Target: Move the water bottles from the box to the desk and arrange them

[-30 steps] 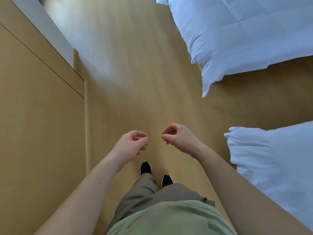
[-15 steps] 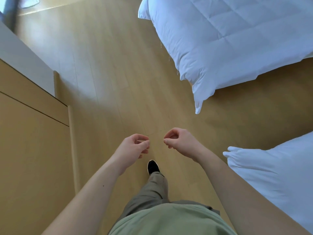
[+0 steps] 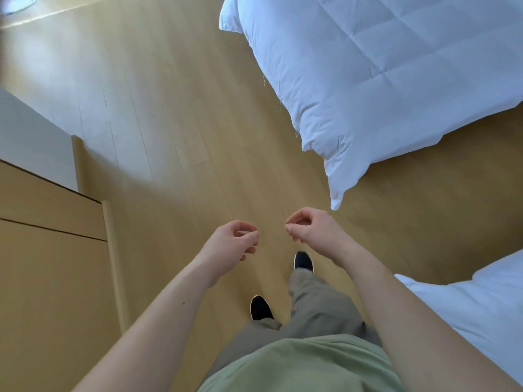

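Both hands [image 3: 271, 236] hang loosely curled and empty over the floor [image 3: 169, 123]; recommend locating the unseen box before reaching.

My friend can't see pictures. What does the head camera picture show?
Looking down, a person's bare left hand and right hand, fingers loosely curled and holding nothing, hang over a light wooden floor above black shoes. White quilted bedding lies on the right, a tan wooden cabinet on the left.
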